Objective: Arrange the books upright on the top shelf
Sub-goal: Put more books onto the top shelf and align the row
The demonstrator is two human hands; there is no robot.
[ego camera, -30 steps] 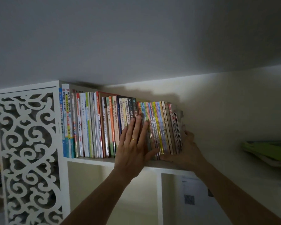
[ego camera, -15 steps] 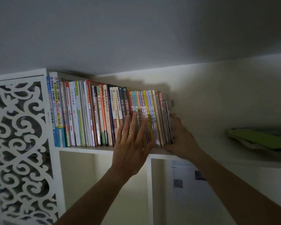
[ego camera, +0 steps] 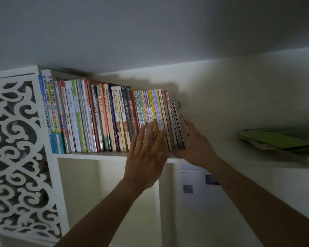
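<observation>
A long row of books (ego camera: 105, 118) stands upright on the white top shelf (ego camera: 89, 155), packed from the left end to about mid-frame. My left hand (ego camera: 144, 163) lies flat with fingers spread against the colourful thin spines near the row's right part; a gold ring is on one finger. My right hand (ego camera: 194, 148) presses its palm against the side of the last thin booklets (ego camera: 176, 125), which lean slightly left; its thumb runs along their lower front edge. Its fingertips are hidden behind the books.
A white carved lattice panel (ego camera: 16, 148) closes the shelf's left side. Flat green books (ego camera: 275, 139) lie stacked on the ledge at the right. A paper with a QR code (ego camera: 187, 188) hangs in the compartment below. The ceiling sits just above the book tops.
My view has shifted, so the shelf sits further left and the hands higher. Both hands stay on the row's right end, which looks pushed tighter to the left.
</observation>
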